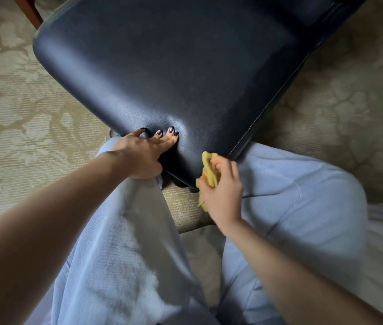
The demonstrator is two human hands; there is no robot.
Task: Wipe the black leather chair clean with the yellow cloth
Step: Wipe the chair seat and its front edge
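Black leather seat (169,73) fills the head view. My left hand (142,156) is spread flat, bracing its near edge. My right hand (221,186) bunches the yellow cloth (209,170) against the near corner; best wipe firmly along the seam.

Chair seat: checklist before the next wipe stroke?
1. Grip: right hand holds yellow cloth: ok.
2. Contact: cloth lies against the near edge of the black leather chair: ok.
3. Brace: left hand rests on the seat, fingers flat on top: ok.
4. Clearance: left hand apart from the cloth: ok.
5. Seat top free of dust: cannot tell; the dull sheen might be light.
6. Footing on carpet: cannot tell, hidden under the seat.
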